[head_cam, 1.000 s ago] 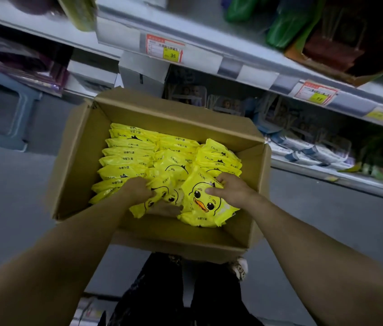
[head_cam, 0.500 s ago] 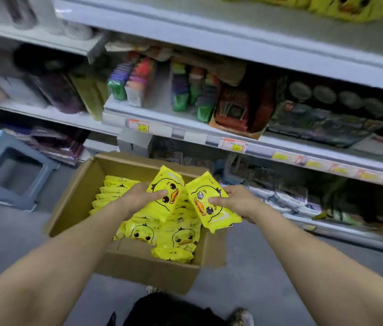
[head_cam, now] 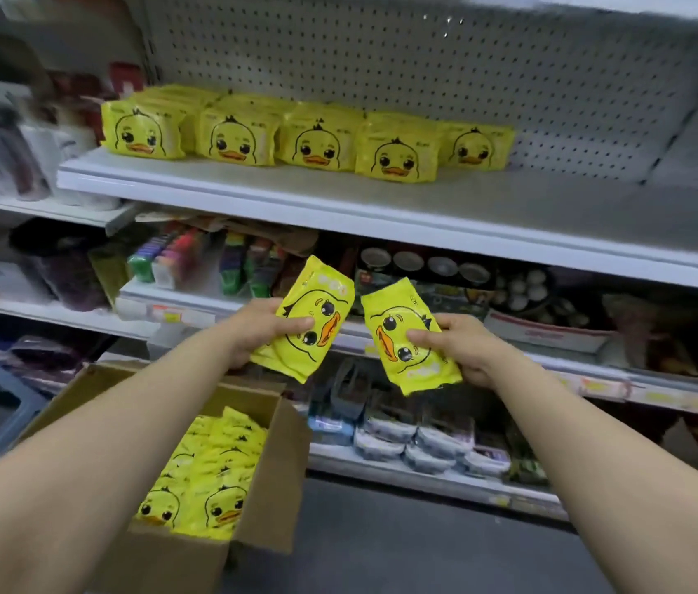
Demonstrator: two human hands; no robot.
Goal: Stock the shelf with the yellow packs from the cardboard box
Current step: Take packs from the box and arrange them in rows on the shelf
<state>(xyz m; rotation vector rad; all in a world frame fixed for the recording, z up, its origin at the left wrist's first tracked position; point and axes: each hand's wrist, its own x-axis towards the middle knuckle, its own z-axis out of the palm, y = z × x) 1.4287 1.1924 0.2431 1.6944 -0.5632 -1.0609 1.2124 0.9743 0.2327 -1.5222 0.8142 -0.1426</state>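
- The left grip (head_cam: 259, 332) is curling round a yellow pack (head_cam: 315, 315), with the thumb lying across the printed duck face and the fingers going behind. A second edge is showing underneath, so it may be holding more than one.
- The right grip (head_cam: 465, 351) is pinching a second yellow pack (head_cam: 402, 336) the same way, thumb on the face beside the beak.
- Both packs are hanging in the air, tilted and just apart from each other, above the cardboard box (head_cam: 272, 486) and below the shelf (head_cam: 338, 199).
- The glossy film is creasing under the thumbs, so these are looking like light, soft, flat pouches. They are probably slippery at the corners and hardly fragile, so taking them across the middle, as now, is looking soundest.
- More boxed packs (head_cam: 210, 478) are standing on edge in the carton.
- A shelf row of packs (head_cam: 308, 141) is already lying face-out on the shelf, with bare space to its right.
- Each pack is showing a cartoon duck; the white rounded characters at one end and the small edge lettering are too blurred to read.
- The price tags (head_cam: 167, 312) on the lower shelf edges are likewise proving unreadable.
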